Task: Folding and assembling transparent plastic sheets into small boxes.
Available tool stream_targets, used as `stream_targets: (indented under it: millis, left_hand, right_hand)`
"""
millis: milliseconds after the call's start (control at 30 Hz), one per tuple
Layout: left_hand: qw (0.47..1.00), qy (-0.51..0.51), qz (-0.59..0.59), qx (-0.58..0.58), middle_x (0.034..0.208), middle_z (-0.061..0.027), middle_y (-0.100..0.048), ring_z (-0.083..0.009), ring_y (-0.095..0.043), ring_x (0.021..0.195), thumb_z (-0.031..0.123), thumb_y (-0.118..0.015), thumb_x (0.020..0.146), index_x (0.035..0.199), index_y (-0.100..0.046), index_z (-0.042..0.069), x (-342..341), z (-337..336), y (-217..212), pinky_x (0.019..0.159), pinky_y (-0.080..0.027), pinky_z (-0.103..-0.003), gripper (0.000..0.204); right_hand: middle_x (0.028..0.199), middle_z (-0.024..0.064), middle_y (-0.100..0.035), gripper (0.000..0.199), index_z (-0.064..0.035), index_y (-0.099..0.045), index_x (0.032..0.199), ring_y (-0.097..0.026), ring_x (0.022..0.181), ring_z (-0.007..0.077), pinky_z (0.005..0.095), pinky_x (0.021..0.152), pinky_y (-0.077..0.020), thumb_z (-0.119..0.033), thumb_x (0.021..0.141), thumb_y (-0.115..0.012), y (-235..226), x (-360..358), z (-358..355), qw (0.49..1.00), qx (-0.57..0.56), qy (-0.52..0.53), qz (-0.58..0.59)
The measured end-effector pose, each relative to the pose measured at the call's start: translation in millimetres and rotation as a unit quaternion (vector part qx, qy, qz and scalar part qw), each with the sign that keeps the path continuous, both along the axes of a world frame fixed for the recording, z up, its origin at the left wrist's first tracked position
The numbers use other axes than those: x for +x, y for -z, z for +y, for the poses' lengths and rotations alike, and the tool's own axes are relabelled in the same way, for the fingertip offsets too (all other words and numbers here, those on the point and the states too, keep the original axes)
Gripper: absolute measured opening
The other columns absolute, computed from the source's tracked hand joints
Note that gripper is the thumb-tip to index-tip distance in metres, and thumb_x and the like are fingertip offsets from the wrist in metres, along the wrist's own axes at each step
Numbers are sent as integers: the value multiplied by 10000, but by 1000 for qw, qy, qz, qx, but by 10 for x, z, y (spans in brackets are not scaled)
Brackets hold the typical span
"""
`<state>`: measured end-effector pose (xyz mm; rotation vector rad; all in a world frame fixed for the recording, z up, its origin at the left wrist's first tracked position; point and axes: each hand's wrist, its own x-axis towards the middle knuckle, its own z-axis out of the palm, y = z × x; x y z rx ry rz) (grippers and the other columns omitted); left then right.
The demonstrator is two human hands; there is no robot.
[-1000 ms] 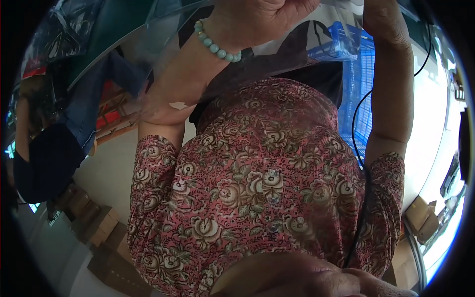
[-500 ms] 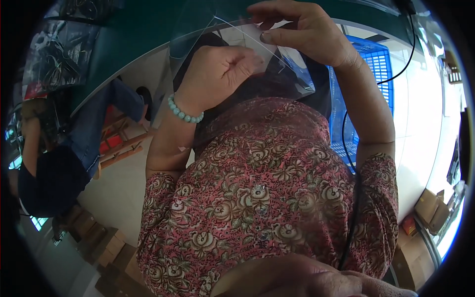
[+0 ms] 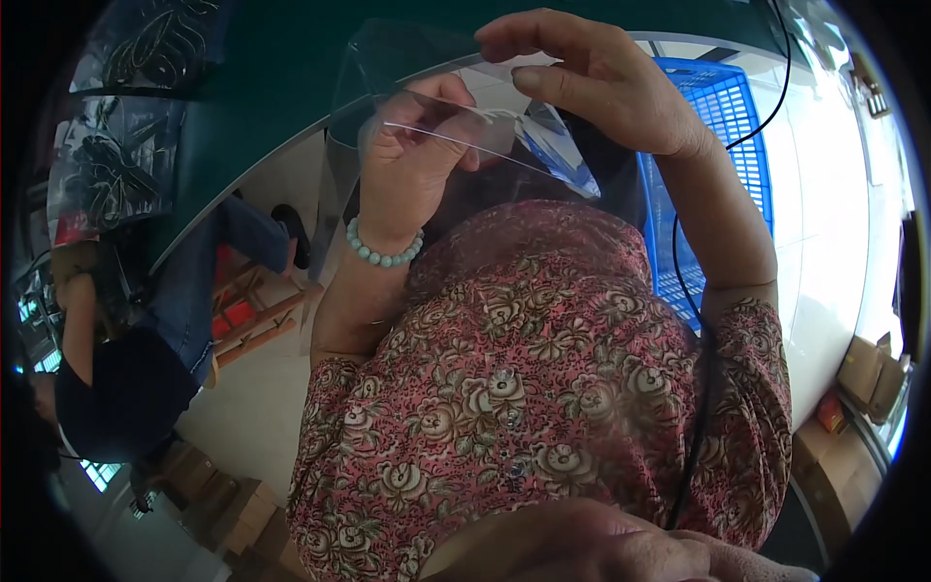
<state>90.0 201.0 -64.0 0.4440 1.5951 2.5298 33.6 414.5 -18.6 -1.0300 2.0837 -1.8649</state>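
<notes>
A clear plastic bag (image 3: 361,70) spreads over my lap below the table edge, its pale straight edge running across my left hand. My left hand (image 3: 412,165), with a pale green bead bracelet (image 3: 386,259) at the wrist, is seen partly through the film. Its fingers are curled; what they pinch is hard to make out. Beside the fingertips a whitish strip shows through the film, and a glossy blue and white patch (image 3: 561,155) lies to its right. My right hand (image 3: 606,82) is raised at the bag's right side, thumb and fingers apart, with nothing visible between them.
A dark green table (image 3: 267,87) runs along the far side. Plastic packs of dark cables (image 3: 121,160) lie on its left. A blue basket (image 3: 727,116) stands on the right, a black cable (image 3: 766,150) passing over it. Another person (image 3: 126,359) sits at left; cardboard boxes (image 3: 242,514) stand behind.
My left hand has turned upward and its fingers have curled under the film. The bag's pale edge has dropped across that hand. My right hand has barely moved.
</notes>
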Motion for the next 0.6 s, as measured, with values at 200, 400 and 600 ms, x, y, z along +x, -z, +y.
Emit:
stream_targets:
  millis: [200, 400, 600]
  left_hand:
    - [991, -96, 31, -87, 920, -65, -661, -114, -652, 777, -19, -667, 915, 1035, -608, -29, 112, 139, 28, 719, -578, -253, 135]
    - [983, -164, 63, -58, 974, -100, -672, -153, -691, 852, -42, -604, 950, 1040, -576, -43, 190, 232, -50, 746, -609, -283, 94]
    - [976, -180, 91, -84, 979, -108, -685, -166, -706, 839, -32, -608, 953, 1078, -570, -53, 154, 297, -43, 777, -615, -297, 133]
  right_hand:
    - [911, 63, -655, 155, 39, -668, 1035, -588, 827, 113, 277, 709, -480, -98, 972, -630, 178, -244, -32, 938, -89, -7, 336]
    - [856, 47, -659, 160, 40, -682, 969, -578, 783, 83, 257, 682, -473, -112, 977, -634, -288, 1, 46, 991, 95, -9, -90]
    - [877, 38, -674, 148, 56, -672, 1021, -604, 778, 81, 231, 695, -498, -78, 983, -622, -258, -13, 22, 970, -38, -124, -204]
